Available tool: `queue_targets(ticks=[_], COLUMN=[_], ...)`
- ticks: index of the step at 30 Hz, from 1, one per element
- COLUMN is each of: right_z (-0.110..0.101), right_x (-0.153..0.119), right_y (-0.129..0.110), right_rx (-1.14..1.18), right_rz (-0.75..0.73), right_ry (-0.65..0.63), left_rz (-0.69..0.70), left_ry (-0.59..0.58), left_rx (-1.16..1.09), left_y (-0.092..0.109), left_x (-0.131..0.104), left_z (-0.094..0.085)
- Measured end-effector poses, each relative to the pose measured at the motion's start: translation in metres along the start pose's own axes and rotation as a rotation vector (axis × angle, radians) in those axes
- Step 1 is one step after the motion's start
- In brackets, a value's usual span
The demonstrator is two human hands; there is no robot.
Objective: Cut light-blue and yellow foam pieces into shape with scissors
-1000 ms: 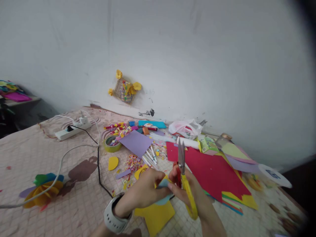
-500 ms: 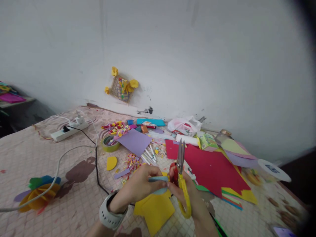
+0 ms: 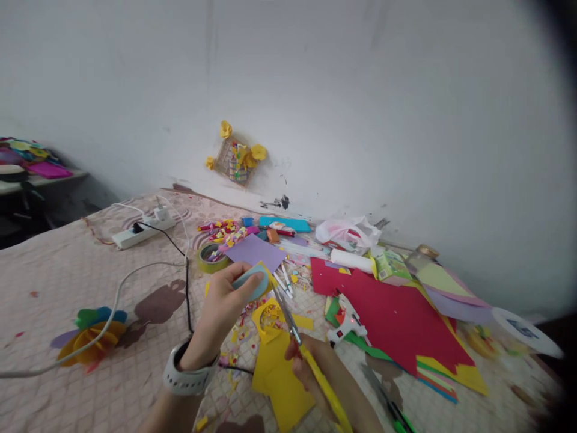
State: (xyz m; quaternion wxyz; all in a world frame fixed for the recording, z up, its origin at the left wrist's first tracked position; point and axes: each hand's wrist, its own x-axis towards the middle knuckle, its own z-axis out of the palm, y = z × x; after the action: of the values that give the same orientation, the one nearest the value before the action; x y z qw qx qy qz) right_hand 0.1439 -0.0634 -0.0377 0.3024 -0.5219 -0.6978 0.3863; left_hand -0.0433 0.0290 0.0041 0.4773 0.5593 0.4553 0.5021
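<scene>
My left hand [image 3: 223, 304], with a pale watch on the wrist, pinches a rounded light blue paper piece [image 3: 259, 287] between thumb and fingers. A thin yellow paper edge shows behind the blue piece. My right hand [image 3: 322, 367] is closed around yellow-handled scissors [image 3: 287, 314]. Their blades point up and left, the tips at the yellow edge beside my left thumb. Below the blades lie yellow paper sheets [image 3: 283, 382], and one yellow scrap [image 3: 267, 325] has a round opening cut in it.
A white glue gun [image 3: 349, 325] lies beside large red paper [image 3: 387, 313]. A green-handled blade tool [image 3: 385, 397] is at the front right. Purple paper [image 3: 259, 249], a tape roll [image 3: 211, 258], a power strip [image 3: 144, 233] with cables, and a colourful paper shape [image 3: 92, 343] are around.
My left hand has lifted the blue piece up and left. My right hand has lowered and tilted the scissors leftward, bringing the tips to the yellow edge. The view has shifted slightly left.
</scene>
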Motion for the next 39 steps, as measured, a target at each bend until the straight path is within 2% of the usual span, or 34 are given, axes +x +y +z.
queue_targets(ticks=[9, 22, 31, 39], right_z=[-0.002, 0.001, 0.001, -0.003], right_x=[-0.003, -0.009, -0.010, -0.012], right_y=[0.001, 0.001, 0.003, -0.009], right_rx=[0.039, 0.164, 0.185, 0.144], right_rz=[0.042, 0.056, 0.025, 0.053], right_ry=[-0.016, 0.115, 0.116, 0.147], left_rz=[-0.025, -0.113, -0.126, -0.124], left_ry=[-0.049, -0.209, -0.195, -0.181], left_rx=[-0.106, -0.228, -0.255, -0.228], left_y=[0.000, -0.004, -0.001, 0.002], left_x=[-0.007, -0.020, -0.023, -0.025], left_z=[0.013, 0.040, 0.042, 0.042])
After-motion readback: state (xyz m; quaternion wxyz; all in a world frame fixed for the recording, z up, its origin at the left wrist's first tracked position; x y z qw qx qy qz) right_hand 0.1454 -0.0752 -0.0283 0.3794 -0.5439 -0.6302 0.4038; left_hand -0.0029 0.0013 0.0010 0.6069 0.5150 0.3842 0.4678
